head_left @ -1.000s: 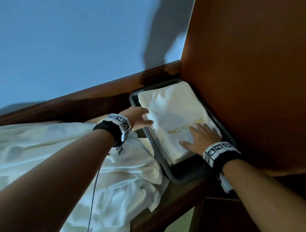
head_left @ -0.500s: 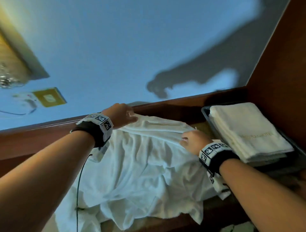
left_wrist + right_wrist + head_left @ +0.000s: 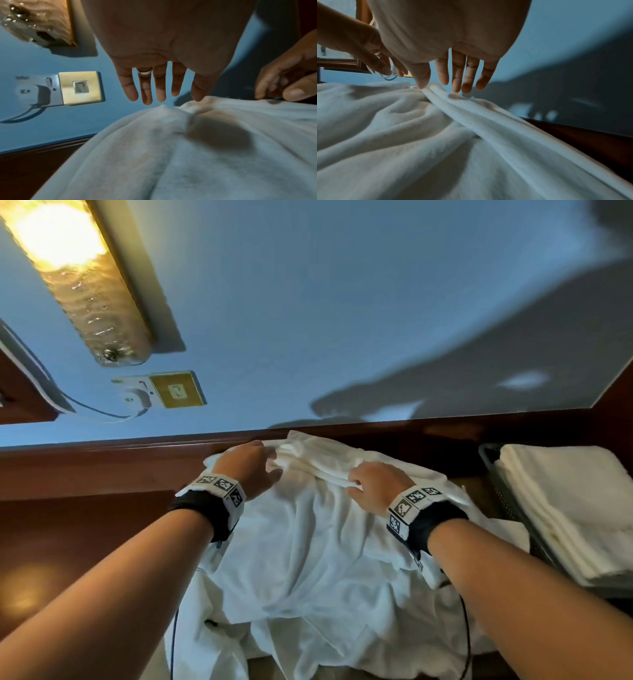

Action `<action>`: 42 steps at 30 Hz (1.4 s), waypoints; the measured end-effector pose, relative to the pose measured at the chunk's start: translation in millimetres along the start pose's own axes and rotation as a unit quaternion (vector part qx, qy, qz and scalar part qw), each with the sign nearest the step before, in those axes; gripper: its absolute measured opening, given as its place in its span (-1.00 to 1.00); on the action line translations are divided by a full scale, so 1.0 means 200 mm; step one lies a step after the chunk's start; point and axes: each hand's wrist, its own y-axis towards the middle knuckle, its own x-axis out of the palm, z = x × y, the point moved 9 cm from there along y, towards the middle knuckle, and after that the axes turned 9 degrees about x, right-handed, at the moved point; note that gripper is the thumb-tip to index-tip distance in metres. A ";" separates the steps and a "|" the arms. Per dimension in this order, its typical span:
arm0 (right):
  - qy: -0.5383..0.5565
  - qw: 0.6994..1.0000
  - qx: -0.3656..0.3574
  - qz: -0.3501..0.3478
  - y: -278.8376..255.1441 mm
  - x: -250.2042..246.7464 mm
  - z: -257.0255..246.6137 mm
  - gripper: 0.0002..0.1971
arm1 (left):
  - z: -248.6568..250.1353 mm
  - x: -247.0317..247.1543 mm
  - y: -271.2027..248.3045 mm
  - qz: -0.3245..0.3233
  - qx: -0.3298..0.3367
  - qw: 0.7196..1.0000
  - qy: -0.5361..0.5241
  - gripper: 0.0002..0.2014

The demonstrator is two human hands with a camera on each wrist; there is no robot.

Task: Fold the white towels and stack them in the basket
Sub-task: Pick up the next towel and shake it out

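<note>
Hands [image 3: 308, 474] over crumpled towel [image 3: 308, 559] (ridge runs left-right)

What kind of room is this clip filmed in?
Probably a hotel room: a wall lamp on a blue wall above dark wooden furniture, and folded white towels stacked in a basket.
</note>
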 end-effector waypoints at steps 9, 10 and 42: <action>-0.038 0.998 -0.054 -0.023 0.35 0.13 -0.25 -0.35 | -0.39 0.26 0.07 -0.084 -0.117 0.990 0.005 -0.55; -0.034 0.998 -0.047 -0.040 0.38 0.16 -0.25 -0.34 | -0.41 0.27 0.07 -0.080 -0.126 0.989 -0.004 -0.58; -0.018 0.982 -0.072 0.174 -0.19 -0.39 -0.80 -0.02 | -0.45 -0.66 -0.45 0.295 0.023 0.927 -0.232 -0.78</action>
